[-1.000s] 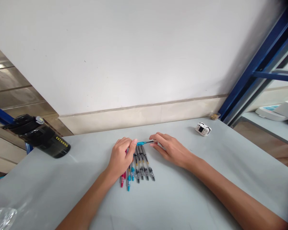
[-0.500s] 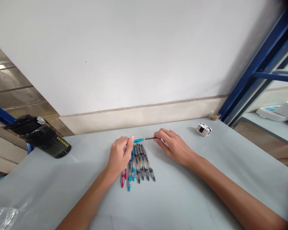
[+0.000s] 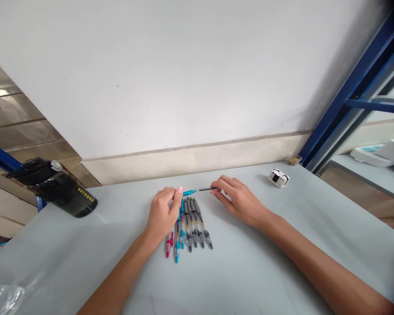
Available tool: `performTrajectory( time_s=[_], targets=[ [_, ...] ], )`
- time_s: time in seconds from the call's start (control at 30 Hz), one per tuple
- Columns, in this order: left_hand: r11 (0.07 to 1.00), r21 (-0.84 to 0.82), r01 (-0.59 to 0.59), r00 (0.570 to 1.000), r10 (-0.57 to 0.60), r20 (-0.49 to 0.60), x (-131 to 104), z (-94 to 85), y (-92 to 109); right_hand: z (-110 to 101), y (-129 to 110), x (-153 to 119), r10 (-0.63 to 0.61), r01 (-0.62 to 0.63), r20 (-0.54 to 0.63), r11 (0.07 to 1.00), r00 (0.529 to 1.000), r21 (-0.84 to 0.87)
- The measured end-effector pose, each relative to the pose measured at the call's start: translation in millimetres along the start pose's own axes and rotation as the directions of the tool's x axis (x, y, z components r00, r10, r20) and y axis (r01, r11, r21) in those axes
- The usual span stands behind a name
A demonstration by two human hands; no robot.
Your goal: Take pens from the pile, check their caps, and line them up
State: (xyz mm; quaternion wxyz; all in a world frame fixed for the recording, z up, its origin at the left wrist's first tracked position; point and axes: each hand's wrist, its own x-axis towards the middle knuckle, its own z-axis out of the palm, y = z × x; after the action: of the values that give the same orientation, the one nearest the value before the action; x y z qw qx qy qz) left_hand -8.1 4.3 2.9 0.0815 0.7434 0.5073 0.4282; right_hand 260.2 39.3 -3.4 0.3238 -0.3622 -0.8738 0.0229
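My left hand (image 3: 164, 211) is closed, its thumb and fingers around a blue pen grip (image 3: 189, 192) whose right end pokes out past the thumb. From that end a thin dark pen refill (image 3: 204, 189) runs level to the right. My right hand (image 3: 235, 200) pinches the refill's far end between thumb and fingertips. Below the hands lies a row of click pens: a red pen (image 3: 169, 246), blue pens (image 3: 177, 250) and several grey pens (image 3: 200, 223). My left hand covers the upper parts of the red pen and a blue one.
A black bottle (image 3: 65, 190) stands at the table's left edge, and a clear bottle with a green cap (image 3: 6, 299) sits at the lower left corner. Toward the back right are a small white device (image 3: 278, 178) and a little clear container (image 3: 294, 160). A wall (image 3: 197, 87) rises behind the table.
Almost nothing differs. Both hands keep their hold on the blue grip and the refill, and the row of pens lies as before.
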Motion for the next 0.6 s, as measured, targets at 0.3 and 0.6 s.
performTrajectory(
  time_s=[0.3, 0.6],
  targets=[
    [1.000, 0.009, 0.002, 1.000, -0.002, -0.017, 0.6, -0.7, 1.5, -1.7, 1.5, -0.2, -0.002, 0.002, -0.011, 1.000, 1.000, -0.006],
    [1.000, 0.001, 0.000, 1.000, 0.000, -0.006, 0.5, -0.5, 1.2, -2.2, 2.0, -1.6, 0.008, -0.008, 0.017, 1.000, 1.000, -0.007]
  ],
)
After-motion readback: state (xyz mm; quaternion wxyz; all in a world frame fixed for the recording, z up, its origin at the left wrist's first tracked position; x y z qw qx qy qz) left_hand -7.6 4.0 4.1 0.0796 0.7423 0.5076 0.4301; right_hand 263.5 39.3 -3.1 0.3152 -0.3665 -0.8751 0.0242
